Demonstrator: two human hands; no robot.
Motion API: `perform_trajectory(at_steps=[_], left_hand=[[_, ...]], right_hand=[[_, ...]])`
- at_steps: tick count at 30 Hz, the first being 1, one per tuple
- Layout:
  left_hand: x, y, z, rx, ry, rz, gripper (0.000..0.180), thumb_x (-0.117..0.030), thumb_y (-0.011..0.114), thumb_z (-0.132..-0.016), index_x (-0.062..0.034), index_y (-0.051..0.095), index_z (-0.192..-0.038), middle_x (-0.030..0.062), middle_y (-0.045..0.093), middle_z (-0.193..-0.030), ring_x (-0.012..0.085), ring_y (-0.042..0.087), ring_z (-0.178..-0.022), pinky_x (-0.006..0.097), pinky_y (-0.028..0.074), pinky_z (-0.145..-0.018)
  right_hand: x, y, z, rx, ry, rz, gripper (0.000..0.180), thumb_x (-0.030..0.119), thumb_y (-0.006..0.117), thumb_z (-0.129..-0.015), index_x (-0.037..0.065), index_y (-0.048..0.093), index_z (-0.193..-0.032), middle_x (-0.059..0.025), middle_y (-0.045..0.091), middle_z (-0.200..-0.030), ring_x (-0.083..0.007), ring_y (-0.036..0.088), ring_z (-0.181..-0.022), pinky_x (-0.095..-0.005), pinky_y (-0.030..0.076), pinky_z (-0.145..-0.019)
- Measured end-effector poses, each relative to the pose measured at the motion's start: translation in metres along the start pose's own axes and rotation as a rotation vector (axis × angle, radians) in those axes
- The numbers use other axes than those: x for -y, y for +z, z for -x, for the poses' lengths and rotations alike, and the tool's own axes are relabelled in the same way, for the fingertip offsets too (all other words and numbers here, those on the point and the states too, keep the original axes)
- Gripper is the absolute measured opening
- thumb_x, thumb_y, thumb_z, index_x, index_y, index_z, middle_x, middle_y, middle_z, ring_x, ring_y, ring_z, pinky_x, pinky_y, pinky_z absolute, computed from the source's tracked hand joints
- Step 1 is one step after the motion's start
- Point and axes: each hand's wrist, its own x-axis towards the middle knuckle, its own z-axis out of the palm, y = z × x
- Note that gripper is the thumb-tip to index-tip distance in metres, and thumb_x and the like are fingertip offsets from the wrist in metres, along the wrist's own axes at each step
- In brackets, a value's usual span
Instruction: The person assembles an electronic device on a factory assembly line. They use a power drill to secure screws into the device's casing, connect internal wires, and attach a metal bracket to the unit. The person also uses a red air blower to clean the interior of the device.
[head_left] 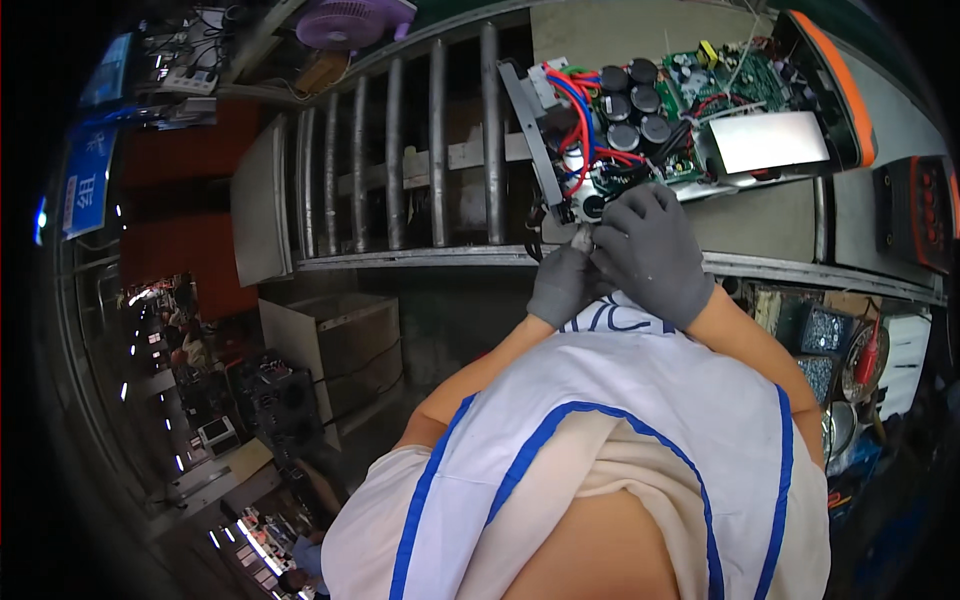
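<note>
An opened electrical unit (640, 130) with green circuit boards, black round capacitors (655, 128), and red and blue wires (585, 120) lies in front of me. It has a grey end panel (530, 135) on its left and an orange-edged end cover (838, 85) on its right. Both my hands wear grey gloves at its near left corner. My left hand (563, 283) is closed, its fingertips pinched around something small and pale. Close beside it, my right hand (655, 250) has curled fingers against the unit's near edge; whatever they grip is hidden.
The unit rests on boards over a roller conveyor (397, 150), whose metal rail (430, 258) runs before me. A second orange and black case (915, 213) stands right. Below it are bins of small parts (825, 330) and a red-handled screwdriver (868, 358). A purple fan (345, 24) stands far left.
</note>
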Motion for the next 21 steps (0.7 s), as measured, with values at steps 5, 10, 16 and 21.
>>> perform_trajectory(at_steps=[5, 10, 16, 21], left_hand=[[-0.019, 0.019, 0.006, -0.007, 0.199, -0.443, 0.05, -0.048, 0.045, -0.094, -0.0003, 0.055, -0.105, 0.011, 0.061, -0.088, 0.0204, 0.064, -0.076, 0.033, 0.055, -0.066], [-0.036, 0.042, 0.029, 0.015, 0.095, 0.118, 0.049, -0.045, 0.042, -0.096, 0.0002, 0.053, -0.111, 0.0116, 0.06, -0.094, 0.0192, 0.062, -0.082, 0.033, 0.053, -0.067], [-0.037, 0.016, 0.058, -0.257, 0.588, -0.305, 0.023, -0.016, 0.052, -0.092, 0.0014, 0.06, -0.104, 0.0068, 0.062, -0.09, 0.0132, 0.059, -0.078, 0.024, 0.044, -0.058], [-0.06, 0.02, 0.027, -0.633, 0.968, -0.325, 0.032, -0.011, 0.051, -0.091, -0.0013, 0.049, -0.121, 0.0094, 0.053, -0.114, 0.0176, 0.051, -0.101, 0.029, 0.04, -0.089]], right_hand=[[-0.008, 0.004, 0.008, -0.101, 0.075, -0.048, 0.019, 0.017, 0.067, -0.07, 0.011, 0.062, -0.087, -0.0041, 0.057, -0.089, -0.0257, 0.051, -0.094, -0.0413, 0.04, -0.082], [-0.014, -0.003, 0.001, -0.265, 0.132, -0.232, 0.018, 0.014, 0.069, -0.066, 0.011, 0.059, -0.081, -0.0052, 0.056, -0.089, -0.0267, 0.051, -0.09, -0.0398, 0.042, -0.079], [-0.05, 0.003, -0.042, -0.24, 0.072, -0.128, 0.017, 0.016, 0.069, -0.067, 0.011, 0.061, -0.081, -0.0061, 0.056, -0.092, -0.026, 0.052, -0.091, -0.0392, 0.043, -0.076], [-0.042, 0.014, -0.066, -0.001, 0.074, -0.029, 0.034, 0.02, 0.072, -0.065, 0.002, 0.063, -0.092, -0.0083, 0.058, -0.101, -0.0269, 0.051, -0.102, -0.0377, 0.045, -0.089]])
